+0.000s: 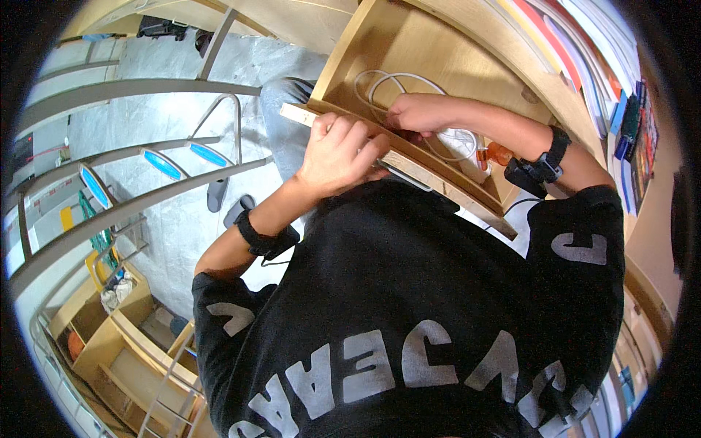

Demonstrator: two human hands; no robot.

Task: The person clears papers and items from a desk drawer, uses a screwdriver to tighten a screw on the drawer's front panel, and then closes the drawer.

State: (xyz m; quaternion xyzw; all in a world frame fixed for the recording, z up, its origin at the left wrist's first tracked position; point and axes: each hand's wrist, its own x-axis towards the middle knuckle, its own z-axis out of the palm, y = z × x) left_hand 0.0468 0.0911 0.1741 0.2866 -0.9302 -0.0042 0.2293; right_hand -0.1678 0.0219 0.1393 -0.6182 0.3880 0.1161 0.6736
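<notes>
A wooden drawer [453, 55] stands pulled out in front of me. My left hand [342, 152] is closed over the top edge of the drawer front [438, 182], fingers curled around the wood. Inside the drawer, my right hand [420, 117] reaches down near the front wall with its fingers bent together. Whatever those fingertips grip is hidden from view. A white cable [370, 91] lies in loops beside and behind this hand. Close to the right wrist, an orange translucent item [500, 153] rests in the drawer's right front corner.
Books and folders [584, 66] line the shelf at the right. A metal ladder [146, 87] with blue step pads rises on the left. Grey slippers [217, 194] lie on the floor, and wooden compartments [131, 358] stand at the lower left.
</notes>
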